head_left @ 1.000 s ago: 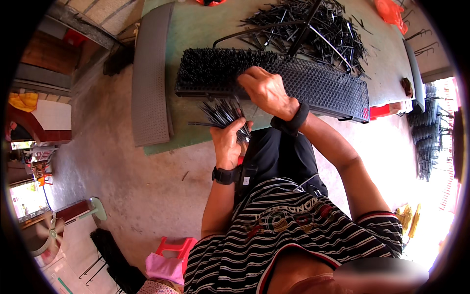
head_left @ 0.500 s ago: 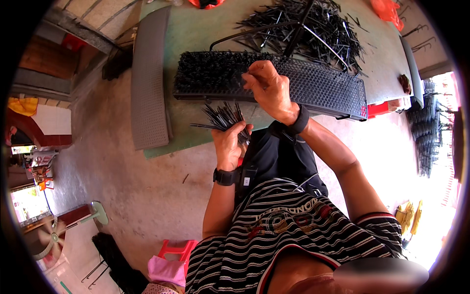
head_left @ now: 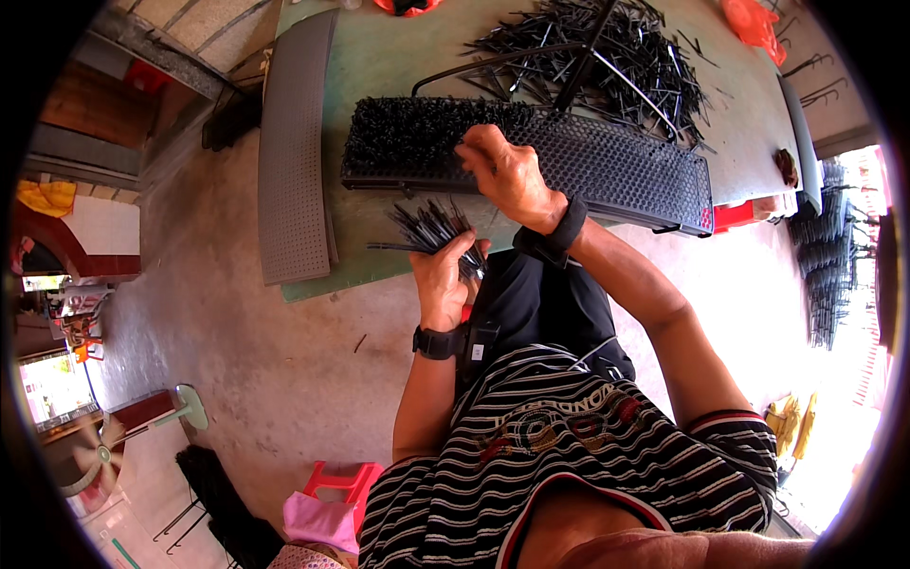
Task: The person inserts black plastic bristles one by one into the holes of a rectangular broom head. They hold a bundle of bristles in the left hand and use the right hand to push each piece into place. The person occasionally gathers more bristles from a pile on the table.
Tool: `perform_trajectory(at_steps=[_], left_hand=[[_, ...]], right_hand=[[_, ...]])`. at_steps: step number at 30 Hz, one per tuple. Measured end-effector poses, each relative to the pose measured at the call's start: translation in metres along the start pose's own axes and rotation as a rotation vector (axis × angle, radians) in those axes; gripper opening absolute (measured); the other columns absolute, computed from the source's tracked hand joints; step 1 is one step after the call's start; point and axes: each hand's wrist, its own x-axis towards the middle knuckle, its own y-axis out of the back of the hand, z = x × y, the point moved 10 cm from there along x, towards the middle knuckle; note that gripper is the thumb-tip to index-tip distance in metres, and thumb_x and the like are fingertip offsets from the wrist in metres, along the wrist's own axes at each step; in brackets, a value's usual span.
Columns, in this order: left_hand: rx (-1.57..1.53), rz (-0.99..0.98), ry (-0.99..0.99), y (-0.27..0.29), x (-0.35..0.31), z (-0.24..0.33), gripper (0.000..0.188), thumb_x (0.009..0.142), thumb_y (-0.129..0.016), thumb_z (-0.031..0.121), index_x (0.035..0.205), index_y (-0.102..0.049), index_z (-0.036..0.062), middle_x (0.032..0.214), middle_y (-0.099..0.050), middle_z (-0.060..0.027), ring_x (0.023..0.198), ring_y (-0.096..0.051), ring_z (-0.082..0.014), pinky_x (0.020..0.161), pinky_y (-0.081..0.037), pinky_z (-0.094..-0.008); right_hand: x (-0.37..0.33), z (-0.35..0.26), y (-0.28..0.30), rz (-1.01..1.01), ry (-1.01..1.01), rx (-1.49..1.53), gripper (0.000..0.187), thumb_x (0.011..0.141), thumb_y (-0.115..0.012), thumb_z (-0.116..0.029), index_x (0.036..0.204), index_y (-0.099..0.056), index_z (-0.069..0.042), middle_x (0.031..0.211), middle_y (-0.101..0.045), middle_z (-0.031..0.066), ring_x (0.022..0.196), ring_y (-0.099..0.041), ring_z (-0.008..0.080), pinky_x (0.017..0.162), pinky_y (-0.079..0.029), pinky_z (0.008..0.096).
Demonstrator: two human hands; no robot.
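A long black panel [head_left: 630,161] with rows of small holes lies along the table's near side. Dense black tufts [head_left: 408,137] fill its left part, while bare holes show on the right. Over the border between the two, my right hand [head_left: 517,180] is closed with its fingers pinched downward; whatever lies between the fingertips is hidden. In front of the panel, my left hand [head_left: 442,283] is wrapped round a bundle of thin black strips [head_left: 427,226], their ends fanning up and to the left.
Behind the panel, a heap of loose black strips [head_left: 654,76] lies on the green table [head_left: 365,232], with a black metal rod frame [head_left: 571,85] in front. Grey perforated sheets [head_left: 296,180] lie at the left edge. A pink stool [head_left: 346,482] stands on the floor.
My right hand has shifted slightly left and down over the panel, its wrist turning and fingers curling toward the tufts. My left hand keeps the bundle in place.
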Motion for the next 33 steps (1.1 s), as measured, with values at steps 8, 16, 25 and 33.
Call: perform_trajectory(at_steps=[8, 16, 25, 33], left_hand=[[-0.051, 0.001, 0.037, -0.004, -0.006, -0.003, 0.013, 0.073, -0.064, -0.010, 0.084, -0.059, -0.0048, 0.074, -0.063, -0.0125, 0.056, -0.063, -0.0247, 0.048, -0.051, -0.0329], [-0.065, -0.089, 0.046, -0.024, -0.004, -0.009, 0.014, 0.075, -0.062, -0.008, 0.089, -0.059, -0.0055, 0.077, -0.064, -0.0149, 0.060, -0.064, -0.0262, 0.049, -0.052, -0.0340], [0.128, -0.261, 0.167, -0.073, 0.004, -0.023, 0.019, 0.077, -0.064, -0.004, 0.095, -0.059, -0.0035, 0.082, -0.065, -0.0142, 0.063, -0.065, -0.0257, 0.054, -0.054, -0.0336], [0.128, -0.239, 0.179, -0.061, 0.006, -0.038, 0.014, 0.075, -0.065, -0.005, 0.088, -0.060, -0.0040, 0.080, -0.063, -0.0130, 0.064, -0.065, -0.0253, 0.055, -0.055, -0.0327]], right_hand=[[-0.005, -0.007, -0.021, -0.257, 0.207, -0.335, 0.011, 0.079, -0.063, -0.003, 0.088, -0.057, -0.003, 0.079, -0.060, 0.0104, 0.066, -0.061, 0.0275, 0.053, -0.048, 0.0350], [-0.029, 0.026, 0.000, -0.382, -0.202, -0.030, 0.019, 0.076, -0.069, -0.015, 0.087, -0.064, 0.000, 0.071, -0.065, 0.0097, 0.055, -0.061, 0.0159, 0.048, -0.046, 0.0294], [-0.022, 0.055, 0.096, 0.138, -0.530, 0.182, 0.014, 0.083, -0.060, -0.005, 0.093, -0.055, 0.003, 0.068, -0.065, 0.0102, 0.056, -0.063, 0.0127, 0.047, -0.047, 0.0242], [0.014, 0.068, 0.119, 0.209, -0.242, -0.107, 0.017, 0.086, -0.058, -0.004, 0.098, -0.046, -0.001, 0.069, -0.064, 0.0152, 0.063, -0.067, 0.0211, 0.052, -0.050, 0.0288]])
